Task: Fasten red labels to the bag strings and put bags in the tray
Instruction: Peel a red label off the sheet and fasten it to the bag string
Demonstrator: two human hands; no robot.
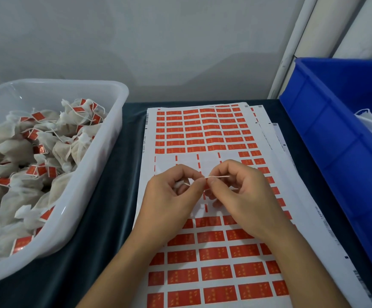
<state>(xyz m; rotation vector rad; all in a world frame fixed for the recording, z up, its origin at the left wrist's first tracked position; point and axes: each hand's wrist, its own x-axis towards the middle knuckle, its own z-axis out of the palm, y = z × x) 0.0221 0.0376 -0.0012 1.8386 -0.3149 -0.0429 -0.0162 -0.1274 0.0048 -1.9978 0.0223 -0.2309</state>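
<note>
Both hands work over the label sheet [207, 134], labels within reach: left hand [171, 194] cups the bag [178, 185], right hand [240, 192] fingers pinch its string [217, 177] taut; tray [114, 121] waits left.

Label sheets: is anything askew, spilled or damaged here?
Nothing spilled or damaged. The label sheets are stacked slightly fanned, lower edges poking out at right. Blank gaps mark peeled labels. Both hands pinch a string.
</note>
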